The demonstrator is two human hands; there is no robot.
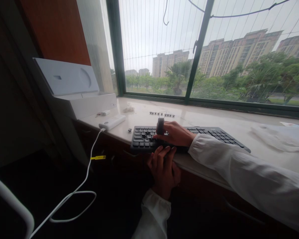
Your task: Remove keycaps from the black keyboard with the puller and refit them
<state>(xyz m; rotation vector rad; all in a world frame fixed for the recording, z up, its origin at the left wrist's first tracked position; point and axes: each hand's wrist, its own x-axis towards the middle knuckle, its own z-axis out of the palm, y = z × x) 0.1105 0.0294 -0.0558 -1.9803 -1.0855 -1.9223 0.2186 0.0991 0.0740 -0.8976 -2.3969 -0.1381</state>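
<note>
A black keyboard [219, 135] lies along the front of the pale window sill, with several keycaps off its left part. Over that part, my right hand [175, 133] is closed around a short, black, upright tool [160, 126] with a rounded top; its lower end is hidden, and I cannot make out its exact kind. Below it, my left hand [163, 169] has its fingertips hooked on the keyboard's front edge. Behind the keyboard several loose keycaps [161, 114] stand in a row. A single keycap [130, 130] lies by the keyboard's left end.
An open white box [92, 104] stands at the sill's left end. Near it are a white power bank [112, 122] with a cable [89, 166] hanging down, a small white item [103, 113] and a crumpled tissue [129, 107]. Clear plastic wrap [276, 136] lies on the right.
</note>
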